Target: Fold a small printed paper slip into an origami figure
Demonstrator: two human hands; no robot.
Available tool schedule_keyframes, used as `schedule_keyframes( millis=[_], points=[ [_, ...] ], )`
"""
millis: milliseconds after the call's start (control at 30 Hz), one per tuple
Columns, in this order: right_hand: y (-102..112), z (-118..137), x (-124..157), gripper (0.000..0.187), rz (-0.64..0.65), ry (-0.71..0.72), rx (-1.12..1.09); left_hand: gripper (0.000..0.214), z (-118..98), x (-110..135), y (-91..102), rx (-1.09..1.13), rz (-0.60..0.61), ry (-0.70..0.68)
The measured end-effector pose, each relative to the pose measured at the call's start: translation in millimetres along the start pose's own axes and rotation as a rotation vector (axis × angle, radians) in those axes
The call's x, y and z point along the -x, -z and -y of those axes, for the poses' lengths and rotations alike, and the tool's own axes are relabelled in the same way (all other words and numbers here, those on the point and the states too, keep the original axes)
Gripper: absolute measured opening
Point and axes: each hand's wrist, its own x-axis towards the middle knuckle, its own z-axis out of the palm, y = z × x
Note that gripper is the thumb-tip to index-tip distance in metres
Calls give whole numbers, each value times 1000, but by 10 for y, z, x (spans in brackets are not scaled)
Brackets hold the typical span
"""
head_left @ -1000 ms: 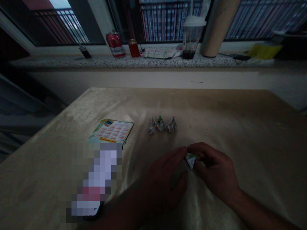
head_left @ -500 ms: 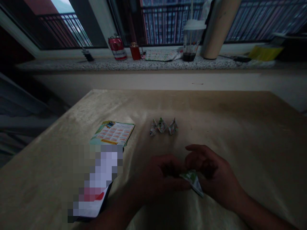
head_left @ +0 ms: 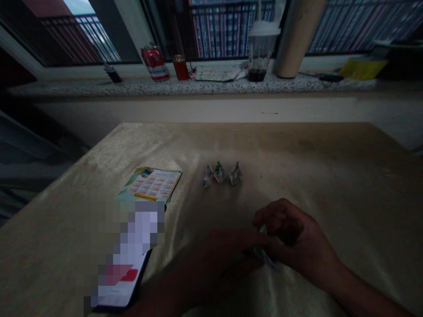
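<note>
The left hand's [head_left: 228, 248] fingers are clamped on a folded paper [head_left: 268, 259], whose edge pokes out toward five o'clock. The right hand's [head_left: 295, 233] fingers curl against it; their grip I cannot tell. Three paper shapes [head_left: 219, 173] stand at eleven, a phone [head_left: 127, 259] at nine; tabletop [head_left: 330, 176] stretches toward one.

Dim daylight enters through the window [head_left: 231, 31] at 12 o'clock, its brightest patch a pale wedge of sky [head_left: 81, 6] between 10 and 11. A soft sheen spreads over the tabletop [head_left: 109, 145] toward 9 o'clock, while the edges at 10 and 2 fade to near black. Deep shadow swallows the left hand [head_left: 224, 251] near 6; blur smears the folded paper [head_left: 266, 258] at 5. Wide-angle distortion tips the red can [head_left: 155, 64] outward at 11; mosaic blocks cover much of the phone [head_left: 128, 253] at 8.
</note>
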Motion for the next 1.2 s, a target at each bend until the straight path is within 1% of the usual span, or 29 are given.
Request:
schedule_keyframes(
  millis=[67,133,233,367,433,533,600,667,700,767,833,900,967,1033,1067,1133,1200],
  points=[
    [20,4,3,27,56,83,-2,27,-3,19,-9,-66,-35,-21],
    [45,1,-2,22,139,167,-4,23,8,44,-19,-104,-115,-45],
    [77,-8,-19,27,225,263,23,20,41,81,-33,-161,-197,-76],
    [88,-19,-34,31,264,324,27,14,82,95,-41,-176,-244,-158],
    [77,-24,-41,29,238,328,29,16,110,80,-37,-161,-276,-194],
    [51,-35,-55,18,140,329,48,20,158,30,-26,-153,-340,-276],
    [35,-46,-59,17,69,336,73,15,178,-10,-27,-129,-402,-331],
    [19,-55,-55,19,4,343,97,11,180,-43,-47,-98,-475,-360],
    [9,-56,-51,20,-25,339,107,10,178,-53,-66,-75,-515,-348],
    [-17,-46,-44,21,-85,319,126,10,173,-61,-116,6,-599,-268],
    [-51,-22,-43,19,-165,277,140,9,173,-60,-167,107,-673,-114],
    [-83,8,-44,19,-247,234,145,8,177,-62,-201,195,-693,17],
    [-102,28,-42,19,-291,216,153,7,176,-73,-209,274,-664,99],
    [-104,27,-31,19,-273,220,182,20,168,-93,-196,317,-608,166],
    [-99,18,-25,19,-254,224,197,23,162,-104,-185,308,-574,185],
    [-86,-11,-13,19,-221,209,212,17,154,-124,-161,258,-524,190],
    [-77,-41,-10,22,-197,162,197,13,154,-137,-148,226,-515,159]
  ],
)
